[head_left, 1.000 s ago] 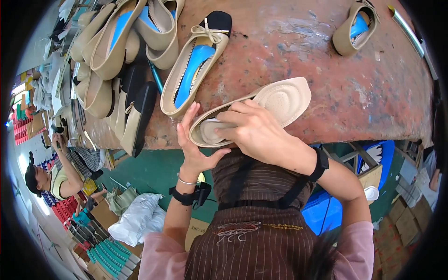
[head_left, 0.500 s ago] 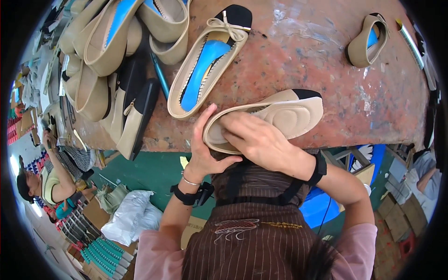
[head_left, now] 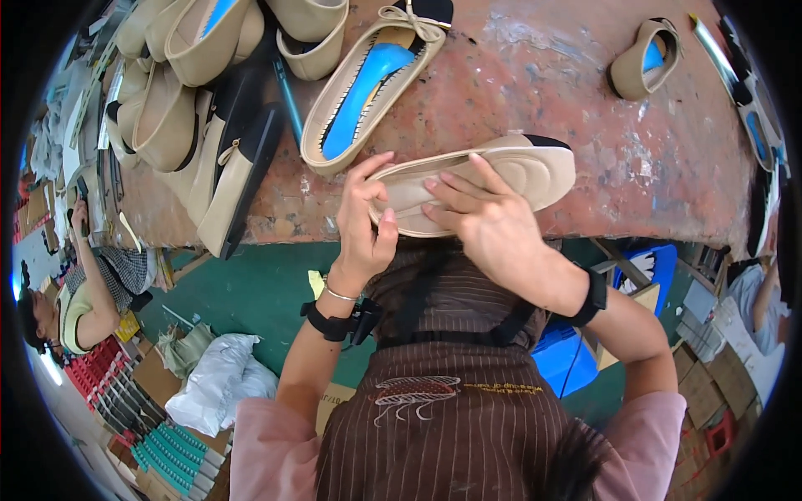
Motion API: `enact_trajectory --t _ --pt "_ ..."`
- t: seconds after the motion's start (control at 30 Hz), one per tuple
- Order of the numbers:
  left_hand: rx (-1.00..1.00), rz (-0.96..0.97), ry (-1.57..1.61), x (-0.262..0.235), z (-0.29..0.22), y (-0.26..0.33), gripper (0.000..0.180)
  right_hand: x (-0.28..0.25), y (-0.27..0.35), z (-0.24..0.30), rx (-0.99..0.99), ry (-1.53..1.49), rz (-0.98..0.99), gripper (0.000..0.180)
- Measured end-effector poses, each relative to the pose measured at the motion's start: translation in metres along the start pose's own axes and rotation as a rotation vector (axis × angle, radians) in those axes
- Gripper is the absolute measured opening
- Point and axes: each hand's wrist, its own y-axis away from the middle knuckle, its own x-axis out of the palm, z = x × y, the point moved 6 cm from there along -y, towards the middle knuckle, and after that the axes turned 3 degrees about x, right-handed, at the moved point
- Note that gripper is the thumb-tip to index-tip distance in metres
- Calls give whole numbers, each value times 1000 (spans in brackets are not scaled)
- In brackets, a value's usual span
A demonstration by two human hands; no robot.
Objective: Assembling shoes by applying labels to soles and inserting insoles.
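At the near edge of the counter [head_left: 585,167], a beige flat shoe [head_left: 501,179] with a black toe cap lies sole-side toward the camera, held between both hands. Left hand [head_left: 363,230]: grip closed on the heel end, thumb below, fingertips curled over the rim. Right hand [head_left: 489,221]: fingers spread flat across the padded sole, pressing down, not a pinch; it covers the middle of the shoe. Long axis runs left to right, heel at the left grip, toe pointing away to the right past the right hand's fingers, tilted slightly up. Just beyond the left grip lies a beige shoe with blue insole [head_left: 368,83]; farther left, a heap of beige shoes [head_left: 184,100]. A shoe upper [head_left: 643,58] sits well apart, beyond the right hand.
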Motion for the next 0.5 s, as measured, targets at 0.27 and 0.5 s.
enact_trajectory --t 0.27,0.5 --pt "-75 86 -260 38 -51 -3 54 -67 -17 -53 281 156 -508 34" --pt "-137 546 -501 73 -88 -25 45 -95 -36 -59 463 -447 -211 30"
